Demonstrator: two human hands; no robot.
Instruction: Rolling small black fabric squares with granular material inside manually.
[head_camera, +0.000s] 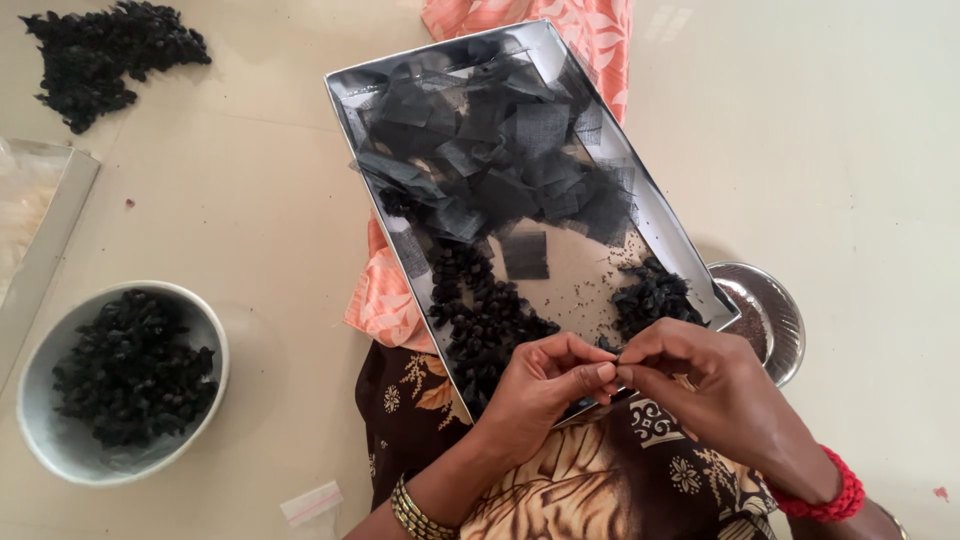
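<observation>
A shiny rectangular metal tray (345, 92) rests on my lap, tilted away from me. Its far half holds several black mesh fabric squares (500, 150). Near me lie two heaps of small black bundles (485, 320) and scattered dark grains. My left hand (540, 385) and my right hand (705, 375) meet over the tray's near edge, fingertips pinched together on one tiny black piece (614, 365). A gold bangle circles my left wrist and a red bead bracelet my right.
A grey bowl (40, 440) of black bundles stands on the floor at left. Another loose black pile (105, 55) lies at the far left. A small steel bowl (780, 320) sits under the tray's right corner. A flat box edge (50, 240) and small plastic bag (310, 502) lie nearby.
</observation>
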